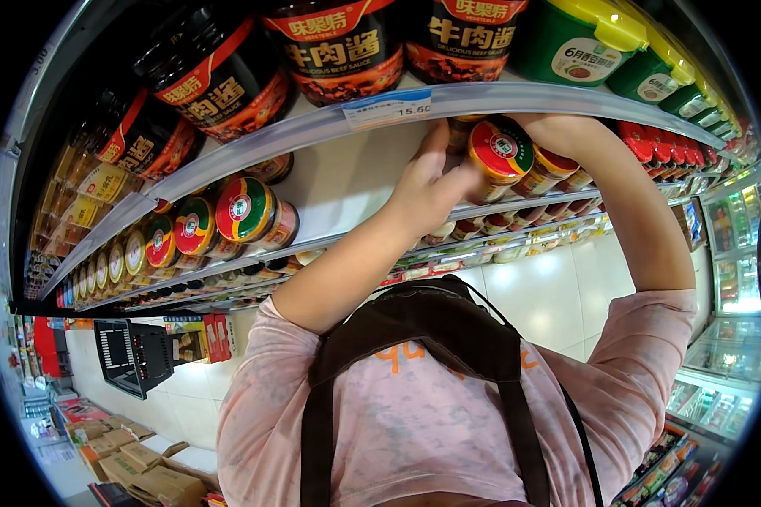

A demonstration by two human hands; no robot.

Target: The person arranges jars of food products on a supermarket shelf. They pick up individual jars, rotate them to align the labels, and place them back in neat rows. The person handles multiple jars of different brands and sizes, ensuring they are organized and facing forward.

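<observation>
Both my hands reach into a store shelf under a clear plastic shelf edge. My left hand [434,187], slightly blurred, has its thumb and fingers apart beside a glass jar with a red, green and yellow lid [501,151]; whether it touches the jar is unclear. My right hand [548,132] is behind that jar, its fingers hidden by the shelf edge and the jar, so its grip cannot be seen. More such jars [550,170] stand to the right. Another group of similar jars [248,209] stands on the left, past a bare stretch of white shelf [342,177].
Above are large black jars of beef sauce [336,51] and green tubs with yellow lids [583,51], behind the shelf edge [291,142] with its price tag. Lower shelves hold more jars. A black basket [133,355] and cardboard boxes [146,462] are at the lower left.
</observation>
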